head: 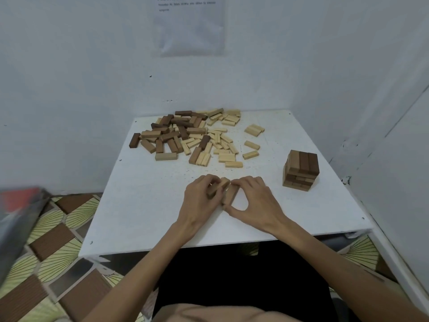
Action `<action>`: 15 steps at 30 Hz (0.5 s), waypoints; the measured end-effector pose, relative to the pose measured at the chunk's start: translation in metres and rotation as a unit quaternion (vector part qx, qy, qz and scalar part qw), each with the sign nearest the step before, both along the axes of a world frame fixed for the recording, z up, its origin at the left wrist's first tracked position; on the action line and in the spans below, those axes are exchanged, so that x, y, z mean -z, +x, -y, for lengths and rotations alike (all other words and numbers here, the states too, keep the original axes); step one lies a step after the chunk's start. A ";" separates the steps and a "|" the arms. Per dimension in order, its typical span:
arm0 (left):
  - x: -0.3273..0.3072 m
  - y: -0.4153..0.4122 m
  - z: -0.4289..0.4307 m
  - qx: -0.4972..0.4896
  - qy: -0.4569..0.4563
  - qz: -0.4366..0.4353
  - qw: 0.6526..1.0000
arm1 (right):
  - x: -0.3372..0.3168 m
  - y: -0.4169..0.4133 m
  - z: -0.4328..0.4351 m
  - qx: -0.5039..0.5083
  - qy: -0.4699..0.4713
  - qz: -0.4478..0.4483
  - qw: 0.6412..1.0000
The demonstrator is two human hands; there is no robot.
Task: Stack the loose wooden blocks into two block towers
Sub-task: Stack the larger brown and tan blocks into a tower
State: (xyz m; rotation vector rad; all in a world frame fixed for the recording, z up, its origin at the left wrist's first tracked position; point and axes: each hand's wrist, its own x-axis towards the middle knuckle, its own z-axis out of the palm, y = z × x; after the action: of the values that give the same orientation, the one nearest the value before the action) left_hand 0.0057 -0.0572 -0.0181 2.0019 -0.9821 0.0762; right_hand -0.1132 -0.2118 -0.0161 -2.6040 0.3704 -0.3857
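While reading outward from the grip: low over the white table [144, 205], near its middle, probably to start a second tower on bare surface. Beyond the grip, well apart: pile of loose blocks [185, 135], dark and pale mixed, likely kept as stock within reach. Right of the grip, near but not touching: first tower [301, 168], top layer three abreast, seemingly parked out of the way. Left hand [197, 201] and right hand [255, 203] curled inward from either side, pinching a few pale blocks [229, 195] together, apparently squaring them into a layer. Far left of the grip, blurred object [18, 205], cut off by the frame edge. Above the grip, sheet [189, 31] on the wall, unreadable. Cannot count the pinched blocks, ends hidden under fingers.
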 end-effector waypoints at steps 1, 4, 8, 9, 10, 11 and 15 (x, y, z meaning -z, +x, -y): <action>-0.002 0.001 -0.001 -0.008 -0.013 -0.008 1.000 | 0.001 -0.001 0.000 0.001 0.008 0.006 1.000; -0.008 0.009 -0.005 -0.043 -0.039 -0.034 0.998 | 0.001 -0.001 0.001 0.008 0.045 0.031 0.998; -0.008 0.021 -0.004 -0.060 -0.024 -0.065 0.996 | 0.001 0.004 0.000 0.012 0.045 0.039 0.998; -0.007 0.023 -0.003 -0.061 -0.019 -0.071 0.995 | 0.002 0.004 0.000 0.010 0.038 0.039 0.998; -0.006 0.023 -0.002 -0.060 -0.016 -0.076 0.995 | 0.003 0.005 -0.001 0.008 0.030 0.039 0.999; -0.005 0.023 -0.001 -0.058 -0.012 -0.077 0.995 | 0.004 0.006 -0.001 0.007 0.026 0.040 0.999; -0.003 0.021 0.001 -0.051 0.005 -0.045 0.998 | 0.005 0.005 0.002 -0.003 0.036 0.041 0.998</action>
State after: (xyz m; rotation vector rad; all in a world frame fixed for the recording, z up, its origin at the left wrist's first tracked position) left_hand 0.0269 -0.0580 -0.0150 2.0463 -0.8248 0.0371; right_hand -0.1079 -0.2135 -0.0215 -2.5100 0.3415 -0.4680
